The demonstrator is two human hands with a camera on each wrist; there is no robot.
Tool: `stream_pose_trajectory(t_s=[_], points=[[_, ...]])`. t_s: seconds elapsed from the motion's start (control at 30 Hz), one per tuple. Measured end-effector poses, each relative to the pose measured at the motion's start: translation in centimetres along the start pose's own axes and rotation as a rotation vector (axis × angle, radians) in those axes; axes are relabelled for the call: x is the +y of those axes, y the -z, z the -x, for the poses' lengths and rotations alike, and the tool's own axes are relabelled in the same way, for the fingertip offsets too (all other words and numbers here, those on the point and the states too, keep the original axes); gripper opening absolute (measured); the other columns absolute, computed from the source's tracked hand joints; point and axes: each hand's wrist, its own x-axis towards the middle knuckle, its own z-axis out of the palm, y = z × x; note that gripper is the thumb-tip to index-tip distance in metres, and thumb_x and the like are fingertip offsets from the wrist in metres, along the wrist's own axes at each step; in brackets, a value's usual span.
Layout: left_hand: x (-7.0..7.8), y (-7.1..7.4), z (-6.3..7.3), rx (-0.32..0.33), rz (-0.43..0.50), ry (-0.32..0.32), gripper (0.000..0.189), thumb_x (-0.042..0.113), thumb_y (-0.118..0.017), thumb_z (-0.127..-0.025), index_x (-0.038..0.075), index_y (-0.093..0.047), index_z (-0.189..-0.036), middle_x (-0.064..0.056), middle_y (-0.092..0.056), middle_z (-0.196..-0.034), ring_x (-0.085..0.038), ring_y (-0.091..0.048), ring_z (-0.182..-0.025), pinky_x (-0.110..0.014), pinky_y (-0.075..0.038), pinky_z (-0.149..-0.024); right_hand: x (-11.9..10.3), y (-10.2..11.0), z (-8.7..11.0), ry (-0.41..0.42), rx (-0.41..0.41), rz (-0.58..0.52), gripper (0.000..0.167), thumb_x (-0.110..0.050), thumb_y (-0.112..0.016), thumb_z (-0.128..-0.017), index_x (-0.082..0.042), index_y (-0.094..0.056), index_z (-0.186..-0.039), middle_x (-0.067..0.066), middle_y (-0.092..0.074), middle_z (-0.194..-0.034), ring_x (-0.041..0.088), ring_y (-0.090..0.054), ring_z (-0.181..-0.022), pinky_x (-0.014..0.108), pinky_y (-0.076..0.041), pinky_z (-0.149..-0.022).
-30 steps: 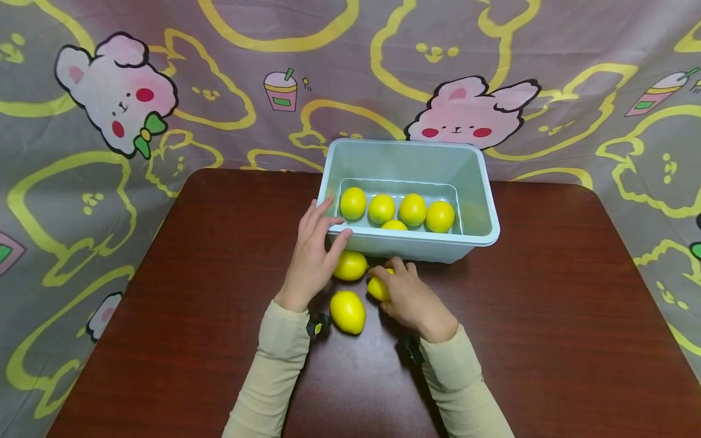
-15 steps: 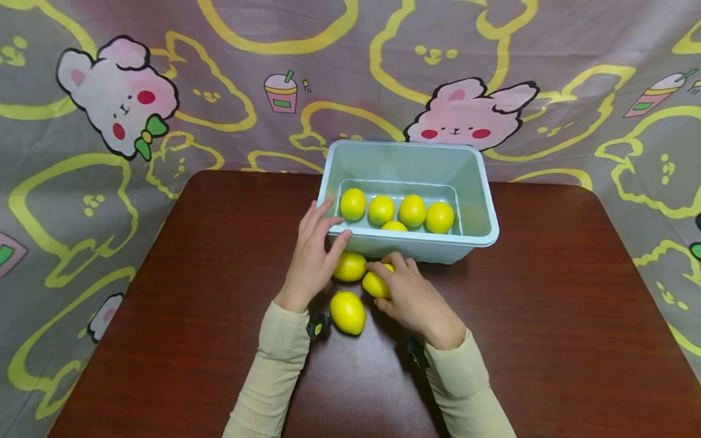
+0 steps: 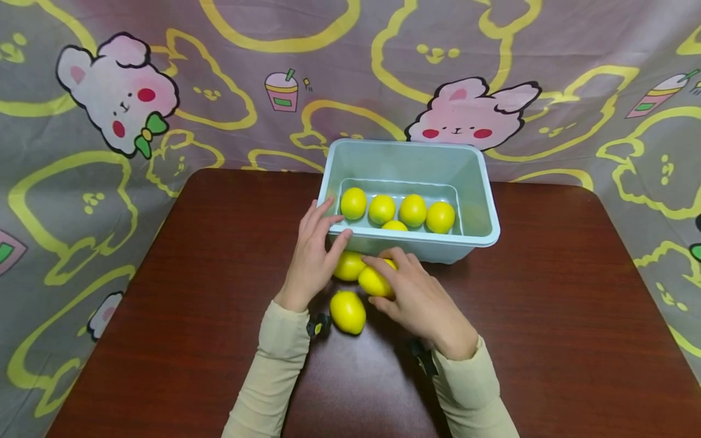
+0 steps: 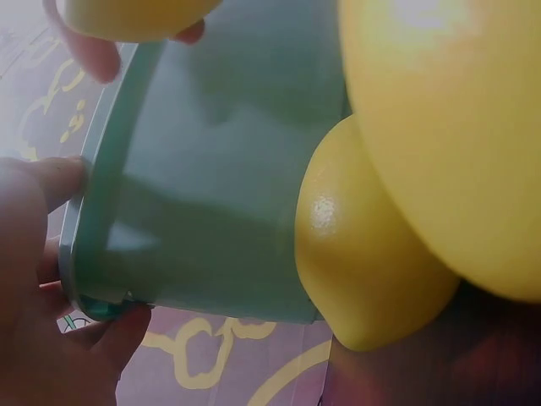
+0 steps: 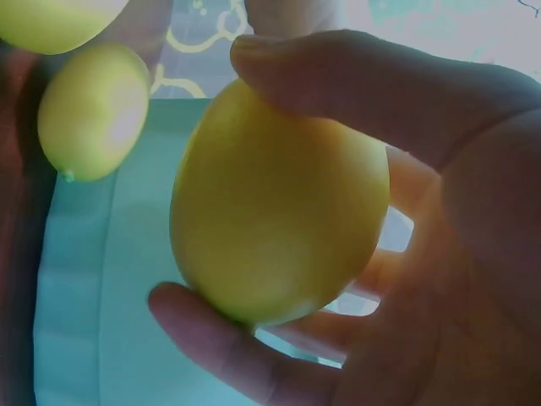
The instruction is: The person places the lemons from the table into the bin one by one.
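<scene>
My left hand (image 3: pixel 309 261) grips the front left corner of a pale blue-green plastic bin (image 3: pixel 416 241); the left wrist view shows thumb and fingers on either side of its rim. Held between thumb and fingers of my right hand (image 3: pixel 424 301) is a yellow lemon (image 5: pixel 279 211), just in front of the bin's front wall. A second lemon (image 3: pixel 347 267) lies against that wall beside my left hand, partly hidden by it. Nearer to me, between the wrists, rests a third lemon (image 3: pixel 347 312). Several lemons (image 3: pixel 412 210) sit inside the bin, one half hidden behind the front rim.
The bin stands at the back of a dark red-brown wooden table (image 3: pixel 230 243). Right behind it hangs a cloth backdrop (image 3: pixel 339 67) printed with rabbits and yellow outlines, which also runs down both sides of the table.
My right hand has raised its lemon off the table and shifted it slightly left and up, with the wrist swinging right. My left hand and the bin have stayed in place.
</scene>
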Motion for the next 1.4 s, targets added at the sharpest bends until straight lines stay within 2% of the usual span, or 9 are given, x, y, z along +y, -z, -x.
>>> stream_pose_trajectory(t_s=[0.2, 0.4, 0.67, 0.9, 1.1, 1.17, 1.3, 1.4], points=[[-0.1, 0.0, 0.1, -0.003, -0.003, 0.001, 0.034, 0.029, -0.057, -0.098, 0.004, -0.060, -0.121, -0.008, -0.038, -0.153, -0.031, -0.021, -0.148, -0.054, -0.027, -0.116, -0.1, 0.4, 0.1, 0.028, 0.054, -0.005, 0.062, -0.032, -0.076, -0.083, -0.024, -0.051, -0.139, 0.002, -0.053, -0.128, 0.022, -0.051, -0.104, 0.034, -0.051, -0.071], [-0.2, -0.1, 0.1, -0.002, -0.001, -0.002, 0.034, 0.028, -0.057, -0.098, 0.004, -0.060, -0.121, -0.008, -0.038, -0.153, -0.032, -0.021, -0.147, -0.054, -0.027, -0.116, 0.1, 1.0, 0.3, 0.047, 0.143, -0.038, 0.068, -0.033, -0.078, -0.081, -0.022, -0.047, -0.141, 0.000, -0.052, -0.132, 0.023, -0.051, -0.113, 0.041, -0.054, -0.079], [-0.1, -0.1, 0.0, 0.004, 0.002, -0.005, 0.034, 0.029, -0.057, -0.097, 0.004, -0.061, -0.121, -0.008, -0.039, -0.153, -0.031, -0.021, -0.147, -0.053, -0.028, -0.116, 1.0, 1.8, 0.6, 0.078, 0.288, -0.072, 0.058, -0.030, -0.079, -0.080, -0.016, -0.052, -0.129, 0.003, -0.053, -0.131, 0.024, -0.051, -0.116, 0.043, -0.051, -0.089], [-0.1, 0.0, -0.1, 0.003, 0.011, -0.004, 0.034, 0.027, -0.058, -0.097, 0.003, -0.061, -0.121, -0.008, -0.038, -0.153, -0.030, -0.021, -0.148, -0.053, -0.027, -0.116, 2.0, 2.4, 0.9, 0.084, 0.386, -0.057, 0.057, -0.027, -0.082, -0.077, -0.017, -0.057, -0.127, 0.011, -0.050, -0.134, 0.028, -0.052, -0.112, 0.039, -0.056, -0.073], [-0.2, -0.1, -0.1, 0.003, 0.009, -0.002, 0.034, 0.028, -0.057, -0.098, 0.004, -0.061, -0.120, -0.008, -0.038, -0.153, -0.030, -0.021, -0.148, -0.051, -0.026, -0.117, 2.5, 2.9, 1.0, 0.087, 0.482, -0.097, 0.057, -0.018, -0.083, -0.073, -0.014, -0.060, -0.126, 0.019, -0.046, -0.131, 0.034, -0.046, -0.122, 0.046, -0.050, -0.087], [-0.3, -0.1, -0.1, 0.004, 0.009, -0.002, 0.034, 0.028, -0.057, -0.098, 0.004, -0.061, -0.120, -0.007, -0.038, -0.153, -0.029, -0.021, -0.148, -0.051, -0.026, -0.117, 2.6, 3.2, 1.1, 0.078, 0.513, -0.112, 0.058, -0.015, -0.084, -0.073, -0.014, -0.061, -0.126, 0.021, -0.043, -0.131, 0.034, -0.044, -0.122, 0.047, -0.049, -0.088], [-0.3, -0.1, -0.1, 0.006, 0.012, -0.006, 0.033, 0.027, -0.057, -0.098, 0.004, -0.060, -0.120, -0.008, -0.038, -0.153, -0.030, -0.021, -0.148, -0.051, -0.026, -0.118, 2.9, 3.5, 1.3, 0.045, 0.572, -0.130, 0.058, -0.010, -0.083, -0.072, -0.015, -0.062, -0.126, 0.022, -0.039, -0.129, 0.032, -0.042, -0.123, 0.044, -0.050, -0.084], [-0.3, -0.1, -0.1, 0.007, 0.013, -0.009, 0.033, 0.027, -0.057, -0.097, 0.004, -0.061, -0.120, -0.008, -0.038, -0.153, -0.030, -0.021, -0.148, -0.051, -0.026, -0.118, 3.3, 3.8, 1.6, 0.017, 0.603, -0.142, 0.059, -0.007, -0.082, -0.073, -0.015, -0.062, -0.128, 0.021, -0.038, -0.129, 0.031, -0.041, -0.123, 0.027, -0.049, -0.077]])
